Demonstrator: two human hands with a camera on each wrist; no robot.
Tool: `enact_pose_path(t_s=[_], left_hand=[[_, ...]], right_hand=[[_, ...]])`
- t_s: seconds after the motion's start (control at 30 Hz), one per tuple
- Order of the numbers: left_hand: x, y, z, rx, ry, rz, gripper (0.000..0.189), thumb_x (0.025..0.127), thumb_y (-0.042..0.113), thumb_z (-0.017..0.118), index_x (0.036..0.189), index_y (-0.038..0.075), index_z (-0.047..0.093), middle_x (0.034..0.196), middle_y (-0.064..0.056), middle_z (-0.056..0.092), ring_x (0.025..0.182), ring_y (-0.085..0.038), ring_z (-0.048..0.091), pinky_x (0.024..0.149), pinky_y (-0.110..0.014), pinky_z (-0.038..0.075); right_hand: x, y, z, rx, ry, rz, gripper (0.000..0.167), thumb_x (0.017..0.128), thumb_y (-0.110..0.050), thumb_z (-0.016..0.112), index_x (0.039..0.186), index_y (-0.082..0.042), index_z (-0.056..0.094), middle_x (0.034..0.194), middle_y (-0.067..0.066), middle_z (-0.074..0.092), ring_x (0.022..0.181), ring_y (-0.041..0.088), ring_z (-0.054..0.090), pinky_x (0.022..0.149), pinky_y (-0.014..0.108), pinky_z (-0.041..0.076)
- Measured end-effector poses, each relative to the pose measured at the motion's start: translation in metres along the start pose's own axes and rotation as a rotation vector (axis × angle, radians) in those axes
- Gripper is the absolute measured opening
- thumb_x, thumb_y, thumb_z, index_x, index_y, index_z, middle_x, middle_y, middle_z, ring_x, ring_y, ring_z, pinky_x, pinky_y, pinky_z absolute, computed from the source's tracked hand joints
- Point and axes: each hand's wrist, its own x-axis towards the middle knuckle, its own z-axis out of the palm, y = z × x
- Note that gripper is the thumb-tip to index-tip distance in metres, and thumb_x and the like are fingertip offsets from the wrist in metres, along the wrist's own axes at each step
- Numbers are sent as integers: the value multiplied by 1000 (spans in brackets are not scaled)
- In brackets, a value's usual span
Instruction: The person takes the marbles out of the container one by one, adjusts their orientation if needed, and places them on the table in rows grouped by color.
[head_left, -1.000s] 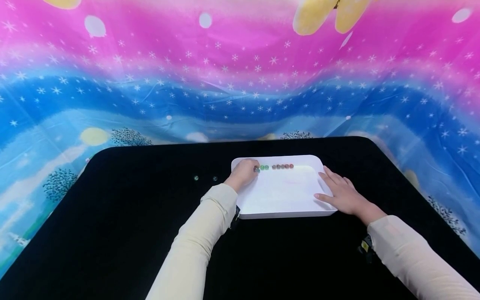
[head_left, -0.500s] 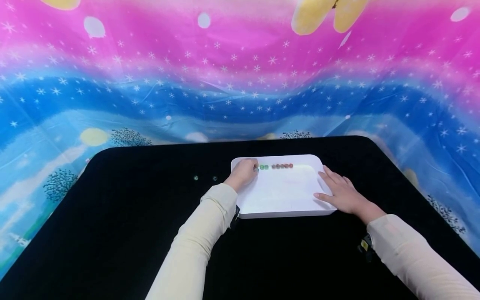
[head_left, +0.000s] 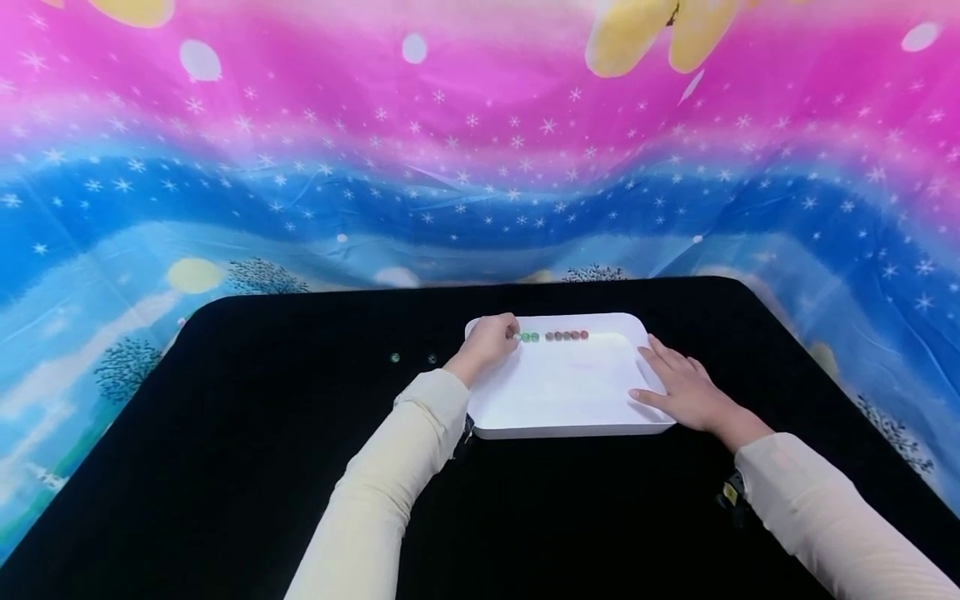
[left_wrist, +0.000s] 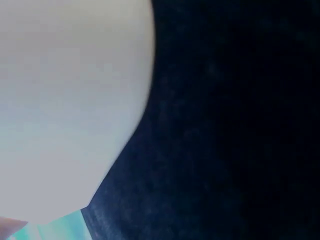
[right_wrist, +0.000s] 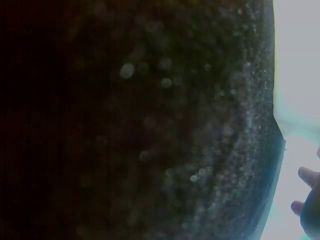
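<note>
In the head view, my left hand (head_left: 489, 343) reaches over the far left corner of a white tray (head_left: 570, 392). Its fingers curl, pinching a small marble (head_left: 517, 337) that shows only partly at the fingertips. Just right of it sit green marbles (head_left: 530, 337), followed by a short gap and a row of reddish-brown marbles (head_left: 567, 336) along the tray's far side. My right hand (head_left: 686, 387) rests on the tray's right rim with straight, spread fingers. Both wrist views show mostly dark cloth and pale, blurred surfaces; some fingers (right_wrist: 309, 176) appear at the right wrist view's edge.
Two loose marbles, one farther left (head_left: 395, 357) and one nearer the tray (head_left: 432, 359), lie on the black tablecloth (head_left: 247, 433). Behind the table hangs a colourful curtain (head_left: 480, 167) of pink and blue with snowflakes.
The left hand stays at the tray corner, its wrist and sleeve shifting slightly left. The marble at its fingertips looks paler. The right hand holds its place; the whole view dips slightly.
</note>
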Motion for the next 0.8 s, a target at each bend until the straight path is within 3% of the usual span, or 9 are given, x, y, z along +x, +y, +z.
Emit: enact_pose_path(t_s=[0.27,0.5,0.8], left_hand=[[-13,-1,-14,-102,3,20,18,85,13,54,102,7,56,96,-3,57,90,-13,52,73,-23,44],[-22,-2,-20,-115,-3,-1,15,85,15,55,99,11,57,94,1,56,89,-10,52,74,-23,44],[-37,-1,-31,-139,18,21,12,85,16,55,96,12,57,92,2,57,87,-10,53,75,-24,43]], right_hand=[[-1,-1,0,16,0,-6,83,82,-58,41,137,-1,14,141,20,0,124,42,7,91,62,3],[-1,-1,0,19,-6,-1,84,82,-58,40,137,-1,14,141,20,0,124,42,6,91,62,3],[1,1,0,22,-9,4,84,81,-58,41,137,-1,13,141,20,-1,124,43,6,91,62,2]])
